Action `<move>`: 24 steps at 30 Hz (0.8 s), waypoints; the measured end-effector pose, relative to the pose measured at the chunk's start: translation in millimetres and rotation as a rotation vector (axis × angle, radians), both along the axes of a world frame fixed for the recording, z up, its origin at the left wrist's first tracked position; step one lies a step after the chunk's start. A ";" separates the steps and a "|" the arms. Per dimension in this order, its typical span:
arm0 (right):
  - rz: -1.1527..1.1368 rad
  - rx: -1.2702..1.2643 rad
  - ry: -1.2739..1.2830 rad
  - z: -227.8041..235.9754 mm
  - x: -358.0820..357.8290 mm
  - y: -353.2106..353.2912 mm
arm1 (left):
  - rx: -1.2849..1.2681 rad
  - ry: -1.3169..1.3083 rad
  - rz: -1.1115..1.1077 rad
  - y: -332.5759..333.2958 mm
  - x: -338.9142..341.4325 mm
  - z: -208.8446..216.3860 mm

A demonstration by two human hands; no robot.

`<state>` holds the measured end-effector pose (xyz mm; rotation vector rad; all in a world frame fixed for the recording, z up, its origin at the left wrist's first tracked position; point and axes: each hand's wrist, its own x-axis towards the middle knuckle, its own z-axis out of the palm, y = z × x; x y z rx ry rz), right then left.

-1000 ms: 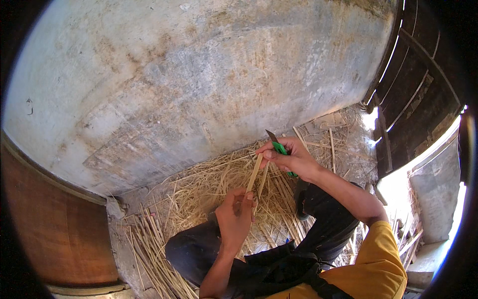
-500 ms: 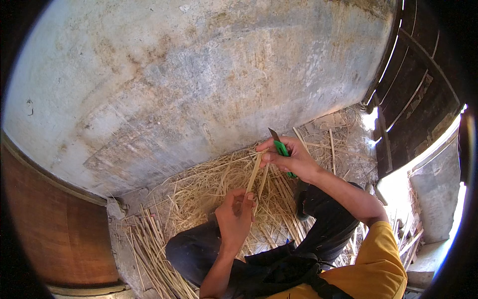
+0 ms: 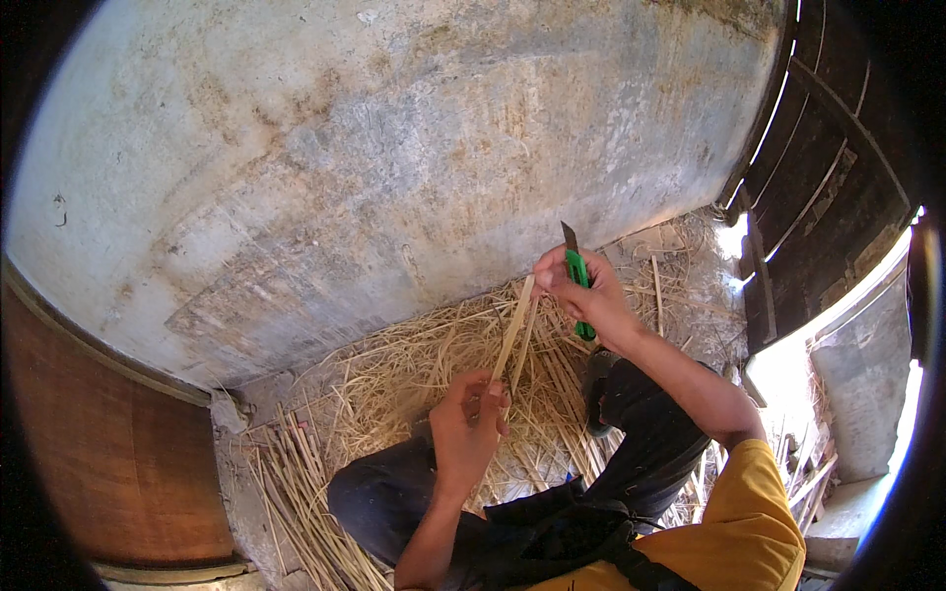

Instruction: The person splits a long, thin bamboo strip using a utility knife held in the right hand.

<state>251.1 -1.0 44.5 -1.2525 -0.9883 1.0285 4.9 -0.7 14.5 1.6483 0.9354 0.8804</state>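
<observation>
My left hand (image 3: 467, 426) is closed in a pinch on the lower ends of two thin, pale split strips, which look like bamboo (image 3: 511, 333). They rise side by side from its fingers toward the other hand. My right hand (image 3: 598, 300) is wrapped round a green utility knife (image 3: 577, 276). The knife's dark blade (image 3: 569, 236) is out and points up, away from the strips. My right fingertips are at the strips' upper ends; whether they also pinch them I cannot tell.
Curly pale shavings (image 3: 394, 384) cover the floor between my bent legs and a stained grey wall (image 3: 394, 177). A bundle of long strips (image 3: 301, 483) lies at my left. A brown wooden panel (image 3: 108, 443) stands far left, dark boards (image 3: 828, 167) at right.
My right hand has moved a little up and to the right with the knife, which now stands more upright. My left hand has stayed almost in place, holding the strips.
</observation>
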 end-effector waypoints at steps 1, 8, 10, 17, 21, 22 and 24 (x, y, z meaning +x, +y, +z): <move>0.003 0.000 0.001 1.8 -1.6 -0.2 | -0.043 -0.035 -0.002 0.8 -1.2 -2.9; -0.021 0.394 -0.506 -13.8 -23.8 -11.0 | -0.183 -0.175 0.018 4.8 -3.8 -12.7; 0.083 0.345 -0.774 -4.1 -31.2 -17.0 | -0.261 -0.225 0.012 4.3 -4.2 -8.9; 0.055 0.530 -0.997 -15.0 -46.2 -19.6 | -0.337 -0.295 0.001 1.5 -3.6 -3.4; 0.023 0.542 -1.056 -16.2 -49.8 -20.6 | -0.344 -0.351 -0.023 1.5 -3.9 -5.8; 0.010 0.543 -1.088 -17.1 -50.4 -20.8 | -0.332 -0.357 -0.027 1.7 -3.6 -7.8; 0.007 0.548 -1.090 -17.3 -52.2 -21.6 | -0.320 -0.356 -0.025 1.1 -1.9 -9.4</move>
